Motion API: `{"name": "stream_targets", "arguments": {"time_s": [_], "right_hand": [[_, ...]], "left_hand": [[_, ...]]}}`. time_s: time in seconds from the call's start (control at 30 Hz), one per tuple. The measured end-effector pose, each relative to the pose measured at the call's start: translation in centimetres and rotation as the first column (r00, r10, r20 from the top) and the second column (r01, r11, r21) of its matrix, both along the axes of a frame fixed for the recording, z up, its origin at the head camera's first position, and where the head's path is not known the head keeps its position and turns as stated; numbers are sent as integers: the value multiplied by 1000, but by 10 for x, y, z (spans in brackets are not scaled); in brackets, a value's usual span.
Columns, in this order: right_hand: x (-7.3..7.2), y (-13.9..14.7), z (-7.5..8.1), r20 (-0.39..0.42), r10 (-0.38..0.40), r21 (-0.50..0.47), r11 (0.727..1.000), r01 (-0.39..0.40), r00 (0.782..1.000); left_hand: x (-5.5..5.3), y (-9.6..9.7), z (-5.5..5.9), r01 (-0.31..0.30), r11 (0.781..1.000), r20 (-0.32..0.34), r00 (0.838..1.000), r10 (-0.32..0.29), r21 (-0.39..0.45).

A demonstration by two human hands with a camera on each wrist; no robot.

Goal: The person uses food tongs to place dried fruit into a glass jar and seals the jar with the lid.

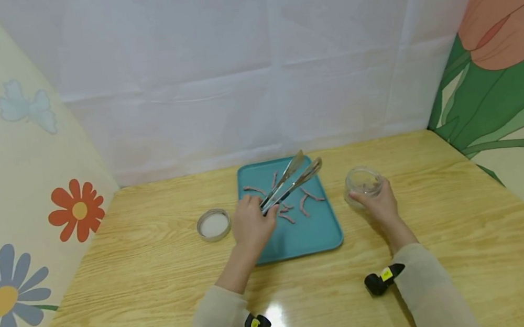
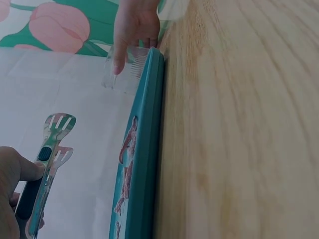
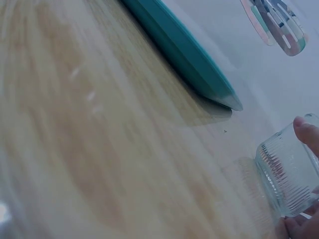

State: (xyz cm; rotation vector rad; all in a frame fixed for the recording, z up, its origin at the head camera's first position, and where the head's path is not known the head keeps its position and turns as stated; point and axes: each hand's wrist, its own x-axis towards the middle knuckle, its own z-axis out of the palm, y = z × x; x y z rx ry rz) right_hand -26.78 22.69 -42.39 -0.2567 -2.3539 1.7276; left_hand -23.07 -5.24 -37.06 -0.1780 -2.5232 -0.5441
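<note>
My left hand (image 1: 252,223) grips metal tongs (image 1: 295,165) with dark handles above a teal tray (image 1: 298,241). The tong tips are spread apart over the tray's far right part, with nothing between them. Several thin pinkish strips (image 1: 304,206), like shredded meat, lie scattered on the tray. To the right of the tray, my right hand (image 1: 381,202) holds a clear glass jar (image 3: 281,172) by its side, thumb near the rim. The jar is open-topped and ribbed, and looks slightly tilted. Something reddish shows through its glass in the right wrist view; I cannot tell what.
A round jar lid (image 1: 214,225) lies to the left of the tray on the wood-grain table (image 1: 149,269). White cloth (image 1: 197,85) hangs behind the table's back edge. Flower-printed panels (image 1: 512,108) stand at both sides.
</note>
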Motion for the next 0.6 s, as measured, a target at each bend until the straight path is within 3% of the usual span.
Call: {"name": "stream_targets", "arguments": {"time_s": [0.17,0.6], "right_hand": [[-1,0,-1,-7,-3,-1,1000,3,1000],[-3,0,-3,-7,-27,37,999,27,1000]], "left_hand": [[1,-4,0,1,1000,-23,1000,-2,-22],[3,-11,2,-6,1000,42,999,7,-23]]}}
